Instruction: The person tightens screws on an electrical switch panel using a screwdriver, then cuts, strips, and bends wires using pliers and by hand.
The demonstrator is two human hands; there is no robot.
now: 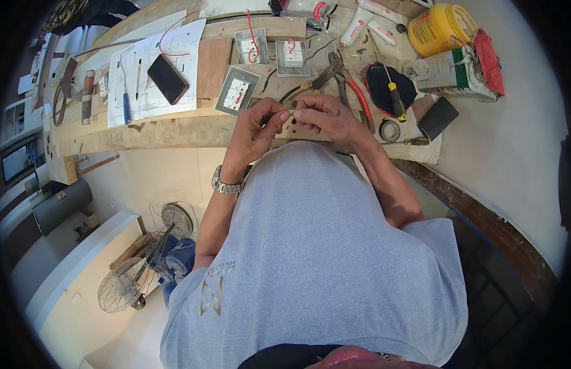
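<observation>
My left hand (261, 128) and my right hand (329, 118) meet at the bench's near edge, fingertips pinched together. Something tiny is between them, too small to make out. Just beyond my left hand lies a white socket plate in a grey frame (237, 91), tilted, with a bit of red wire on it. Two similar socket plates, one to the left (251, 47) and one to the right (293, 57), lie farther back, each with red wire. Pliers (327, 75) lie past my right hand, beside red-handled pliers (359, 101).
Right of my hands are a yellow-and-black screwdriver (396, 99) on dark cloth, a tape roll (390, 130), a black block (438, 118) and a yellow tub (438, 29). White tubes (356, 27) lie behind. Leftward, a phone (168, 79) rests on paper drawings (126, 77). A fan (124, 284) stands below.
</observation>
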